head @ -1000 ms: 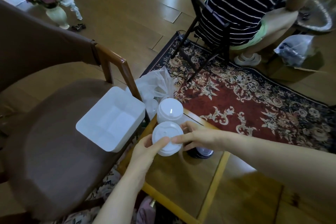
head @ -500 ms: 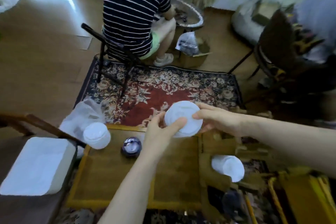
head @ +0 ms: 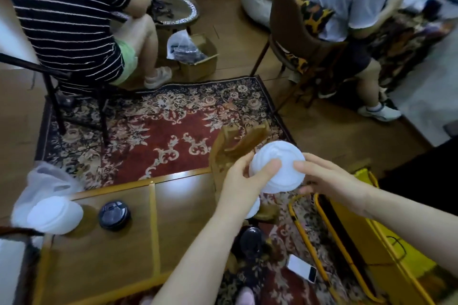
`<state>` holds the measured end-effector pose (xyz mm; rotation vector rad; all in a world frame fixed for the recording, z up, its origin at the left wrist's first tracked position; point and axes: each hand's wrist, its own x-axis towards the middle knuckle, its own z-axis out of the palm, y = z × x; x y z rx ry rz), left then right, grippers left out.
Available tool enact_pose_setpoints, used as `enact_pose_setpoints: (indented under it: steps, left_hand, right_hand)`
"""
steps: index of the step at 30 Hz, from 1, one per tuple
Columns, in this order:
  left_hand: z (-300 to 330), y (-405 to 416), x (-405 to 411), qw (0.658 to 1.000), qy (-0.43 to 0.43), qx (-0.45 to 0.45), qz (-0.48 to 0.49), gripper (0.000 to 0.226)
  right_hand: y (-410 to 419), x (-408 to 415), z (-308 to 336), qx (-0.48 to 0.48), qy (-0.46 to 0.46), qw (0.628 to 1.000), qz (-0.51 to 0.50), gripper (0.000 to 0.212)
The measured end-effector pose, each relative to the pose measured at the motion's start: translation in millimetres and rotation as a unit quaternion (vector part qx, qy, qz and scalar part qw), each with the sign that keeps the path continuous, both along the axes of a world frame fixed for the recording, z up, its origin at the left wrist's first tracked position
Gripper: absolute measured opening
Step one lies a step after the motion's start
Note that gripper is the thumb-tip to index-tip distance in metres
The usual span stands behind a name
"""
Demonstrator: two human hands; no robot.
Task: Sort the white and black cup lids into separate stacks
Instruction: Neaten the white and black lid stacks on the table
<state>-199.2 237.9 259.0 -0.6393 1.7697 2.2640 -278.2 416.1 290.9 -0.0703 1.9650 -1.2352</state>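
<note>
white lid stack (head: 277, 168): held up past the desk's (head: 124, 255) right edge
left hand (head: 240, 181): fingers clamped on it
right hand (head: 327, 181): fingers pinching its rim
black lids (head: 114, 214): on desk, beside another white stack (head: 55, 215)

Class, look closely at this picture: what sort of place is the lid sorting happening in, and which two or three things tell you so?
Most likely a room in a home, not a workshop. A patterned red rug lies on a wooden floor, and a low wooden table and chairs stand about it.
</note>
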Motion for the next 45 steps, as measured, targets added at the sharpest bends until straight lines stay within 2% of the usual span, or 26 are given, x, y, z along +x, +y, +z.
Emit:
enact_pose_setpoints:
  steps: [2, 5, 6, 9, 10, 12, 14, 15, 20, 22, 25, 26, 27, 30, 31, 34, 36, 40, 44, 45]
  left_hand:
    - [-3.8, 24.9, 1.5, 1.000, -0.006, 0.007, -0.026, 0.068]
    - [-15.6, 56.3, 4.3, 0.998, -0.025, 0.034, -0.050, 0.092]
    - [-16.0, 64.1, 6.0, 0.997, -0.031, 0.050, -0.055, 0.088]
    - [-29.1, 79.9, 16.3, 0.995, -0.064, 0.056, -0.049, 0.048]
    - [-31.1, 83.1, 20.9, 0.995, -0.072, 0.058, -0.044, 0.043]
    - [-37.6, 86.8, 29.1, 0.995, -0.077, 0.062, -0.028, 0.054]
    - [-51.3, 91.8, 36.2, 0.995, -0.082, 0.055, -0.018, 0.081]
    - [-58.0, 93.4, 39.7, 0.995, -0.085, 0.056, -0.015, 0.084]
    - [-72.5, 83.3, 46.5, 0.996, -0.079, 0.047, 0.011, 0.049]
    - [-74.6, 71.0, 42.8, 0.996, -0.076, 0.033, 0.025, 0.056]
    - [-69.4, 52.1, 38.3, 0.996, -0.060, 0.020, 0.062, 0.091]
    - [-68.9, 47.0, 38.0, 0.996, -0.056, 0.016, 0.068, 0.094]
    - [-69.1, 42.0, 37.9, 0.996, -0.057, 0.012, 0.069, 0.089]
    - [-69.3, 30.2, 38.2, 0.997, -0.047, 0.021, 0.065, 0.039]
    - [-66.5, 27.7, 38.3, 0.997, -0.043, 0.023, 0.065, 0.036]
    - [-60.4, 20.2, 36.1, 0.996, -0.033, 0.012, 0.087, 0.049]
    - [-53.4, 17.3, 31.2, 0.995, -0.017, 0.009, 0.096, 0.053]
    - [-38.7, 13.5, 13.3, 0.997, 0.014, 0.018, 0.079, 0.021]
    - [-30.7, 3.0, -8.8, 0.995, 0.017, 0.022, 0.098, 0.017]
    - [-28.6, -0.1, -14.2, 0.994, 0.018, 0.021, 0.105, 0.025]
  right_hand:
    - [23.3, 5.3, -4.2, 0.001, -0.004, 1.000, -0.021, 0.072]
    - [53.9, 11.2, -12.4, 0.006, -0.021, 0.999, -0.045, 0.076]
    - [62.3, 12.4, -15.6, 0.010, -0.026, 0.998, -0.050, 0.076]
    - [81.7, 15.3, -28.8, 0.015, -0.045, 0.998, -0.039, 0.071]
    - [85.8, 17.0, -34.0, 0.012, -0.053, 0.998, -0.033, 0.074]
    - [92.4, 21.6, -45.7, 0.009, -0.069, 0.997, -0.023, 0.083]
    - [97.3, 26.2, -56.4, 0.008, -0.085, 0.996, -0.014, 0.084]
    - [98.5, 28.3, -59.9, 0.005, -0.097, 0.995, -0.010, 0.082]
    - [84.0, 23.1, -69.2, 0.005, -0.107, 0.994, 0.020, 0.073]
    - [69.8, 15.6, -72.1, 0.005, -0.101, 0.994, 0.037, 0.068]
    - [48.7, 6.6, -77.9, 0.000, -0.104, 0.993, 0.057, 0.069]
    - [43.7, 4.9, -79.9, -0.002, -0.107, 0.992, 0.060, 0.069]
    - [39.7, 4.3, -81.4, -0.004, -0.109, 0.992, 0.064, 0.068]
    - [32.5, 3.9, -79.7, -0.016, -0.105, 0.991, 0.079, 0.067]
    - [31.0, 3.6, -76.6, -0.019, -0.101, 0.991, 0.084, 0.067]
    - [27.7, -2.9, -64.7, -0.034, -0.079, 0.992, 0.096, 0.059]
    - [24.9, -9.7, -55.8, -0.050, -0.060, 0.992, 0.100, 0.062]
    - [14.4, -27.4, -44.2, -0.064, -0.025, 0.994, 0.083, 0.063]
    - [4.8, -42.2, -39.3, -0.074, 0.005, 0.995, 0.066, 0.051]
    - [1.5, -45.0, -38.5, -0.074, 0.014, 0.995, 0.061, 0.049]
